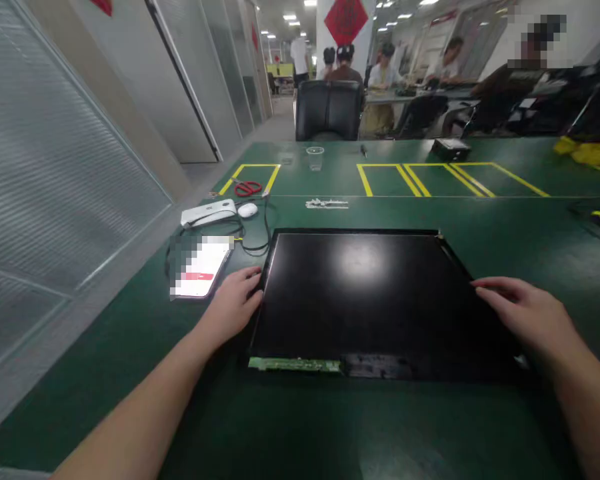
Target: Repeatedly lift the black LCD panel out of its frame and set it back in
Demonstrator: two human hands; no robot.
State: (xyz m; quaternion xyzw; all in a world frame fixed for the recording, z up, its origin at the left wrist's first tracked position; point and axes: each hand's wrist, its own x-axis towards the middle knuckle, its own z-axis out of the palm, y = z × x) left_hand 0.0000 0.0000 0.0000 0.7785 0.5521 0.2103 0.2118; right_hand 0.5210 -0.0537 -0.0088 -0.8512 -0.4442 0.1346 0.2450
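- The phone (200, 270), screen lit, lies flat near the left edge of the tabletop (290, 427), just left of the left hand.
- A white oblong device (207, 213) and a white mouse (247, 210) sit side by side farther from the person along the same edge. Red scissors (247, 189) lie beyond them inside a yellow-taped box.
- The left forearm runs in from the near left corner, angled up and to the right.
- The left hand (233, 303) rests palm down with the wrist straight. Its fingers are loosely bent and their tips touch the left edge of the black panel (375, 300). The hand is not clamped on it; the fingers lie slack and slightly apart.
- The black panel lies flat in the middle of the tabletop, glossy face up, between the two hands. A thin green circuit strip (295, 364) runs along its near edge on the left side.
- A row of small metal parts (327, 203) lies beyond the panel's far edge, and a clear cup (315, 157) stands farther back still.
- The right forearm comes in from the near right corner, angled up and to the left.
- The right hand (523, 313) is palm down over the panel's right edge with its fingers stretched out and close together, pointing left. It is flat and closed on nothing; whether it presses the panel cannot be told.
- A small black box (450, 148) sits toward the far right of the tabletop.
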